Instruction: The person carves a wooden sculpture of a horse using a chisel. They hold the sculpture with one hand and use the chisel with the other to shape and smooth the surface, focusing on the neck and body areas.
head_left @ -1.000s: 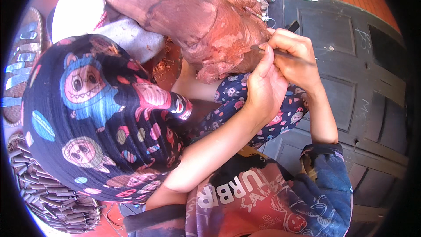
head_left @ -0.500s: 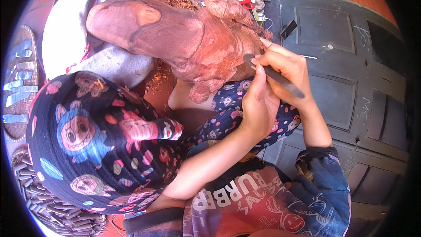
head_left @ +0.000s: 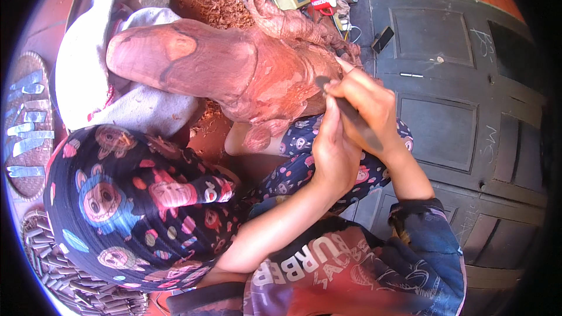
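One wooden carving [head_left: 228, 70], seemingly part-shaped

Lay across the frame's upper centre, with folds and ridges apparently cut at right, smoother wood at left perhaps still unworked. Clasped a dark flat tool [head_left: 361, 123] in the curled right hand [head_left: 370, 102], tip over the carving's right part. Set the left hand [head_left: 335, 157] just below; could not tell its grip.
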Motion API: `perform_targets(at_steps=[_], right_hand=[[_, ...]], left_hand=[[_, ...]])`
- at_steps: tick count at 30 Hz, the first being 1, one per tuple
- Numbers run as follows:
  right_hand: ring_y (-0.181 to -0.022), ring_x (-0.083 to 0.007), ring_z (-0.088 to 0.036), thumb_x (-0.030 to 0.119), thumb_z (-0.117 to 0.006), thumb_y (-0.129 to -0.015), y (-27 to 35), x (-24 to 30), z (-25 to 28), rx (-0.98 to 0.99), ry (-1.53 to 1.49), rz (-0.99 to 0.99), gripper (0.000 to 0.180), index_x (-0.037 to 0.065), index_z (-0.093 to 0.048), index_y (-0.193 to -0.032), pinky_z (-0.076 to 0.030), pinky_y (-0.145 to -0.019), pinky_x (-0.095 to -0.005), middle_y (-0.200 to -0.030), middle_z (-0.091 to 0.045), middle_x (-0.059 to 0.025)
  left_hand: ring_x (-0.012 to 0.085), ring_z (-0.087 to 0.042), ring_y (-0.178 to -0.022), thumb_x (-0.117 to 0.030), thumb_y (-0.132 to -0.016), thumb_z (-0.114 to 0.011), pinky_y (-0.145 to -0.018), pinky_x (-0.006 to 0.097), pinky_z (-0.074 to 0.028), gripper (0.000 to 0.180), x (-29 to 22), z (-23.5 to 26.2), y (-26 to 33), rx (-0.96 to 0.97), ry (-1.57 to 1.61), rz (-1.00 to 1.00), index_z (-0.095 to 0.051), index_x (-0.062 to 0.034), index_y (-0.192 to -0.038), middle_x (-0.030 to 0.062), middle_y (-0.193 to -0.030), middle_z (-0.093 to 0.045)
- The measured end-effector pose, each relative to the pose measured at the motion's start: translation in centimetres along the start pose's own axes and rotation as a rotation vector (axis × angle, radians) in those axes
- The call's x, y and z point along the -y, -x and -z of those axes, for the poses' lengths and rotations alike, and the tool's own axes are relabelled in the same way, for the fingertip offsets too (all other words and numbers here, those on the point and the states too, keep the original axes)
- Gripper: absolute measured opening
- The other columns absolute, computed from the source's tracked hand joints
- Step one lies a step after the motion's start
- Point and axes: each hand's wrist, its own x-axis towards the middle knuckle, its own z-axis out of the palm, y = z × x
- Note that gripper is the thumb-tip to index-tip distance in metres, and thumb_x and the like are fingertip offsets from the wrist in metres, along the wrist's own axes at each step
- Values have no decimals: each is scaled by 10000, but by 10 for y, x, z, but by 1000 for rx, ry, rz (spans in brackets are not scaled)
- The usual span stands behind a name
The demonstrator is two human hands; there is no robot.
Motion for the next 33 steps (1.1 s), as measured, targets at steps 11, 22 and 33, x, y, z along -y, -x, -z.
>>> perform_targets(at_steps=[11, 22, 33], right_hand=[[-934, -305, -727, 27, -722, -791, 25, 1, 30, -158, -251, -64, 234, -13, -736, -1022, -573, -866, -379, -967, -720, -176], [-1032, -328, -700, 65, -653, -820, 25, 4, 12, -75, -79, -11, 271, -59, -698, -1056, -590, -822, -359, -1109, -673, -191], [-1072, -310, -693, 60, -639, -825, 6, 7, 6, -33, -57, -108, 240, -62, -697, -1024, -567, -857, -348, -1104, -674, -188]], left_hand=[[240, -362, -1427, -409, -1041, -477, -1197, 429, -237, 651, -6, -21, 20, 93, -233, 210, -278, -15, -1520, 121, -1516, -392], [252, -387, -1428, -375, -1082, -377, -1198, 420, -284, 573, -29, -17, 13, -73, -151, 293, -303, 15, -1495, 187, -1553, -357], [245, -367, -1441, -417, -1069, -382, -1196, 419, -279, 612, -44, -11, -3, -120, -97, 407, -259, -45, -1539, 164, -1549, -371]])
